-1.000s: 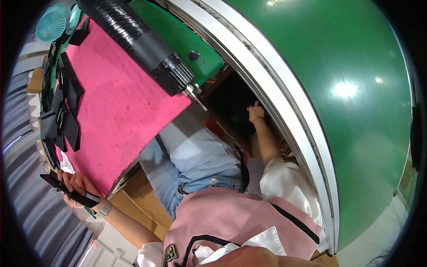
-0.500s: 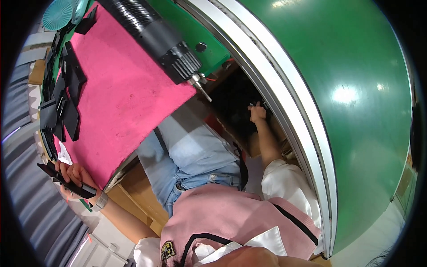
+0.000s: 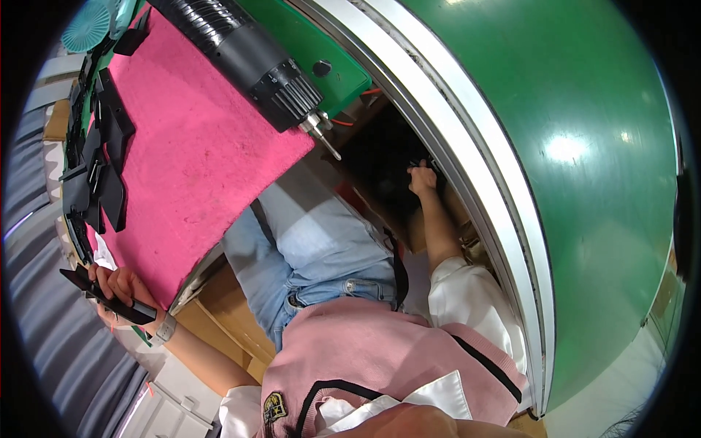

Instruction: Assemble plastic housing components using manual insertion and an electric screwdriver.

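My left hand [image 3: 124, 290] is closed round a flat black plastic piece [image 3: 135, 312] with angled ends, just off the left end of a pink cloth mat [image 3: 190, 146]. On my other side, my right hand [image 3: 421, 178] reaches down into a dark box [image 3: 372, 157] below the table edge. Its fingers are curled at dark contents, and what they grip is too dim to name. A black electric screwdriver [image 3: 274, 80], with a thin metal bit, hangs over the mat's right side, apart from both hands.
Several black plastic pieces [image 3: 113, 190] lie heaped along the mat's left edge. A turquoise fan [image 3: 86, 31] stands at the far left. White metal rails [image 3: 467, 124] border a green surface [image 3: 606, 219] at right. A cardboard box [image 3: 226, 310] sits below the mat.
The view has shifted slightly, so the mat and screwdriver appear a little further left. Both hands keep nearly the same pose, the left still with the black plastic piece.
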Action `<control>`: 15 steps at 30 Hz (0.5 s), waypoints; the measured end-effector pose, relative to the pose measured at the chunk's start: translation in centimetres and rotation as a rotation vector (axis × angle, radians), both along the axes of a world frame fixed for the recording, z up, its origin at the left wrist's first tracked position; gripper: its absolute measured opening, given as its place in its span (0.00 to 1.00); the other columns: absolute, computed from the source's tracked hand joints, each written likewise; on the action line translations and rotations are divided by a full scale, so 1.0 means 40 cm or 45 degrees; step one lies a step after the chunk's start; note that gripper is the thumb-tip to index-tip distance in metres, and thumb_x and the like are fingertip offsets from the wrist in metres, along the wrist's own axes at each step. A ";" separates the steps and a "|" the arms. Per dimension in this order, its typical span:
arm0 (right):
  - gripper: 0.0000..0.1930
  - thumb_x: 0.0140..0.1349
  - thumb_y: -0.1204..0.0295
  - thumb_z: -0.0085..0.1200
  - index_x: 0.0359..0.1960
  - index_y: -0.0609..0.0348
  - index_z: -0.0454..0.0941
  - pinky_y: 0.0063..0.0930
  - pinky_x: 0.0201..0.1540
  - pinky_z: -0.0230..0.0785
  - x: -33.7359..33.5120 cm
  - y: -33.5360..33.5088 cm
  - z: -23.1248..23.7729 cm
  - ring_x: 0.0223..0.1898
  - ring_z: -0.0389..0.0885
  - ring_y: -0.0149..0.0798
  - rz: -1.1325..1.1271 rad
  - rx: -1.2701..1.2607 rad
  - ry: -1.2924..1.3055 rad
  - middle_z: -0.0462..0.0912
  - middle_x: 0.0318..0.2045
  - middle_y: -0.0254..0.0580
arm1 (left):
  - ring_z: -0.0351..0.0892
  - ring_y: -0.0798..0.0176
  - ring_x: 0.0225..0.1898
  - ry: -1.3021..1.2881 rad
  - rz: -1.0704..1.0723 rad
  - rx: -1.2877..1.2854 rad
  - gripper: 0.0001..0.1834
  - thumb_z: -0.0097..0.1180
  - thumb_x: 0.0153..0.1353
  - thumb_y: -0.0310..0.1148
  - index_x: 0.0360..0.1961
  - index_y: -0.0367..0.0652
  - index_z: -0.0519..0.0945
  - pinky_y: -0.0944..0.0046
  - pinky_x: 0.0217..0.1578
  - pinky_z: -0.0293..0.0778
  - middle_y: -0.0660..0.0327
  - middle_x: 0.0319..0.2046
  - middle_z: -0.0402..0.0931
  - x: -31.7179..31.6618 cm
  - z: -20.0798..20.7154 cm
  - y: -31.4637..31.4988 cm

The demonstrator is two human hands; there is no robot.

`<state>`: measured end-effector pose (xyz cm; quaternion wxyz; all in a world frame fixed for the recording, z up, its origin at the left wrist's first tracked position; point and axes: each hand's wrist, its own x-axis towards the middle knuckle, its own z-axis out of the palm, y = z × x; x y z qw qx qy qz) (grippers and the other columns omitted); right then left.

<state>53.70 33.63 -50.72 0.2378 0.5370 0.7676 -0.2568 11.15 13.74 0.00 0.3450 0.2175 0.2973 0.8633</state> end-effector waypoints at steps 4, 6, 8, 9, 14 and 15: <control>0.22 0.42 0.71 0.66 0.43 0.37 0.82 0.39 0.46 0.75 -0.029 0.012 0.028 0.43 0.80 0.51 -0.041 0.086 0.070 0.71 0.52 0.47 | 0.51 0.76 0.07 -0.045 0.008 0.044 0.22 0.58 0.41 0.18 0.38 0.42 0.63 0.74 0.13 0.50 0.67 0.18 0.62 0.002 0.012 -0.004; 0.22 0.42 0.70 0.67 0.44 0.38 0.81 0.39 0.46 0.75 -0.041 0.018 0.029 0.43 0.80 0.51 -0.086 0.106 0.088 0.72 0.51 0.46 | 0.51 0.76 0.06 -0.039 0.054 0.037 0.23 0.58 0.41 0.18 0.38 0.42 0.63 0.74 0.12 0.50 0.67 0.18 0.62 0.003 0.018 -0.004; 0.24 0.42 0.68 0.68 0.45 0.40 0.81 0.40 0.46 0.75 0.037 0.052 -0.003 0.43 0.80 0.50 -0.324 0.519 0.169 0.75 0.48 0.46 | 0.52 0.76 0.06 -0.090 0.064 0.061 0.23 0.59 0.40 0.18 0.37 0.42 0.63 0.74 0.12 0.49 0.67 0.17 0.62 0.001 -0.005 0.016; 0.25 0.41 0.66 0.70 0.46 0.46 0.80 0.38 0.45 0.75 0.055 0.056 0.004 0.42 0.81 0.45 -0.355 0.585 0.112 0.79 0.42 0.45 | 0.52 0.76 0.06 -0.117 0.007 0.116 0.23 0.59 0.40 0.18 0.38 0.42 0.63 0.74 0.12 0.49 0.67 0.17 0.62 -0.006 -0.014 0.016; 0.26 0.44 0.65 0.70 0.48 0.56 0.78 0.35 0.31 0.77 -0.013 0.104 0.258 0.39 0.80 0.33 -1.207 -0.056 0.574 0.83 0.34 0.37 | 0.53 0.75 0.07 -0.117 -0.066 0.204 0.23 0.59 0.43 0.20 0.40 0.38 0.63 0.74 0.13 0.49 0.66 0.18 0.63 -0.017 0.005 -0.020; 0.25 0.45 0.66 0.69 0.47 0.54 0.78 0.33 0.30 0.76 0.007 0.110 0.294 0.38 0.80 0.33 -1.385 -0.187 0.812 0.82 0.34 0.35 | 0.53 0.75 0.07 -0.138 -0.075 0.232 0.23 0.59 0.43 0.20 0.40 0.38 0.63 0.74 0.13 0.49 0.66 0.18 0.63 -0.013 0.000 -0.016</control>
